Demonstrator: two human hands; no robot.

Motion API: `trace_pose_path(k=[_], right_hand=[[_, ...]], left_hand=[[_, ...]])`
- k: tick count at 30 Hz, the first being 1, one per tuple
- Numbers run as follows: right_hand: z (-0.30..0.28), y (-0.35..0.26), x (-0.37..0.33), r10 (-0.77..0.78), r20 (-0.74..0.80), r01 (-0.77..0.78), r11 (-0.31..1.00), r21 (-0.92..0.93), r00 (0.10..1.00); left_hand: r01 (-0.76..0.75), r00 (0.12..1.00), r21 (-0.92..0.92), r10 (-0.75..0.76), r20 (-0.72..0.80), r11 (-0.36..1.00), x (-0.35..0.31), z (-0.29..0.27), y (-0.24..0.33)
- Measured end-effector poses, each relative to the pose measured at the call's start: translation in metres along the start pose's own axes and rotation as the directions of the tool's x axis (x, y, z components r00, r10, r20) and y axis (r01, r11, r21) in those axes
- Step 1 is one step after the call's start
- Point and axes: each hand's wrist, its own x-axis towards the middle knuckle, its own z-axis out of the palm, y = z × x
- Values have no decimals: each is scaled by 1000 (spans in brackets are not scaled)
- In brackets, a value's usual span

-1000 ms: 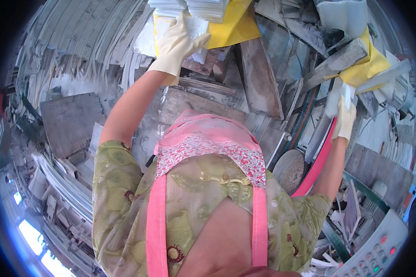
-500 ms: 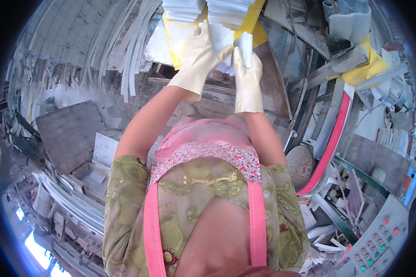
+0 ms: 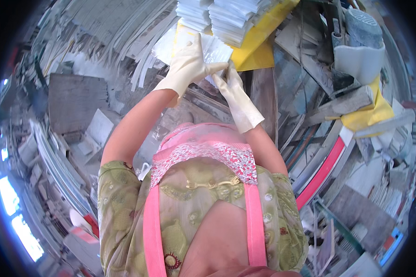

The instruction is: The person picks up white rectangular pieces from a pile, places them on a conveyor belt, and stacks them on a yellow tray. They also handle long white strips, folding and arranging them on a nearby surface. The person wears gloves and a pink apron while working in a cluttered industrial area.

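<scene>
Both my hands wear cream rubber gloves and meet at a small stack of white flat strips (image 3: 216, 50). My left hand (image 3: 186, 64) lies along the stack's left side, fingers stretched upward and thumb spread across its near end. On the right, my right hand (image 3: 237, 92) has its fingers and thumb closed about the near right corner of the stack; the fingertips are partly hidden. A white board with yellow sheeting (image 3: 168, 46) lies under and beside the left hand. Taller stacks of white strips (image 3: 233, 23) stand just beyond, on a yellow sheet (image 3: 256, 55).
Long grey strips (image 3: 101, 27) pile up at the far left. A brown board (image 3: 77, 102) leans on the left. To the right are a white broken container (image 3: 359, 62), a wooden beam (image 3: 342, 105) and a red-and-white curved rail (image 3: 322, 173). Loose scraps lie at the lower right.
My right hand has moved left and tilted; the white piece it held upright now shows no longer apart from the stack. The view has turned, and the control panel has left the picture.
</scene>
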Motion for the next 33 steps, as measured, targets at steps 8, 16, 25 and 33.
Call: trace_pose_path(k=[8,16,25,33], right_hand=[[-20,14,-6,31,220,-48,997,69,975],[-25,22,-1,122,229,-124,992,-8,966],[15,-2,-12,-90,495,358,801,-480,864],[8,-30,67,29,5,-28,987,-156,1000]], left_hand=[[313,934,307,-351,73,899,-1,6,52],[302,943,230,-325,71,925,5,2,51],[-286,934,372,169,316,883,22,-37,-22],[-384,922,75,386,-21,920,10,-12,-65]])
